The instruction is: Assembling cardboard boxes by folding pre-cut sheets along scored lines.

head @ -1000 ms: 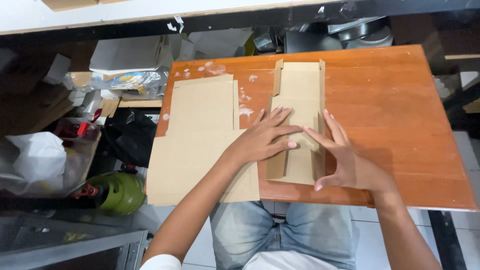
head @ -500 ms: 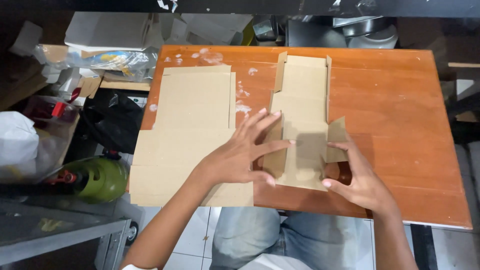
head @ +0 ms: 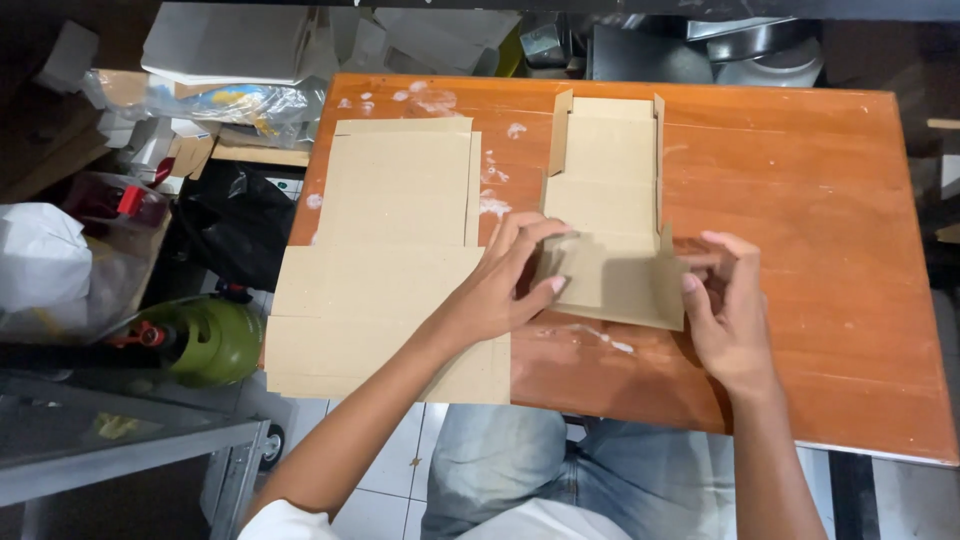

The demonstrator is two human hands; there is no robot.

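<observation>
While the person sits at the orange-brown wooden table [head: 800,200], both bare hands work one flat cardboard box blank [head: 605,190] that lies on the tabletop directly beyond the knuckles, its long body running away from the wrists. Left hand [head: 500,290]: fingers spread and lightly curled, thumb and fingertips pinching the near-left corner of the folded-up end panel [head: 615,280]; not a closed fist, a shallow grasp on card. Right hand [head: 728,310]: fingers together and bent, pressing the right edge of the same panel, thumb tucked behind where it cannot be fully seen. Narrow side flaps stand slightly raised along the blank's far section. Beneath and to the outside of the left forearm lies a stack of larger flat cardboard sheets [head: 395,250], overhanging the table's near-left edge. Beyond that edge, further outward from the left elbow, a green gas cylinder [head: 205,340] and a white plastic bag [head: 40,265] sit among clutter. Judgement: the fold in hand appears to want even pressure from both sides along the scored line, with the blank's far end kept flat against the table, so that the panel rises square and the crease does not wander or tear.
</observation>
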